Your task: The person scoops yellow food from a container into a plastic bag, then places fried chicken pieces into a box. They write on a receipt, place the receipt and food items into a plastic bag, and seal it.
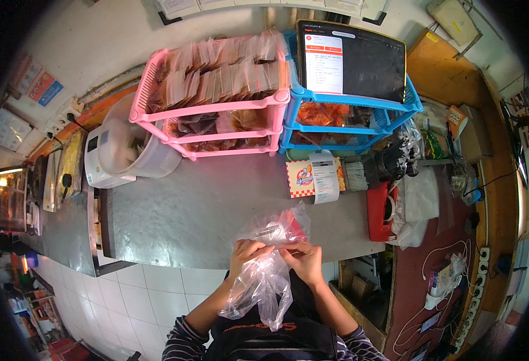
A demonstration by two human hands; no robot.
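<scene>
A clear plastic bag (pixel 263 280) is held by both hands at the counter's near edge. My left hand (pixel 247 256) grips it on the left with bent fingers, and my right hand (pixel 303 260) pinches it on the right. The fingertips nearly meet at its gathered middle. Beyond the hands, the bag's fuller part rests on the grey counter (pixel 180 204), with something red (pixel 294 224) and whitish showing through it. What that is, I cannot make out. The loose part of the bag hangs toward my dark apron.
Pink (pixel 216 135) and blue shelf racks (pixel 348 129) with packed sachets and bags stand at the back; a screen (pixel 354 60) tops the blue one. Nearer lie a printed box (pixel 300 179), a paper slip (pixel 324 180) and a red tape dispenser (pixel 383 210). Left stands a clear tub (pixel 162 159).
</scene>
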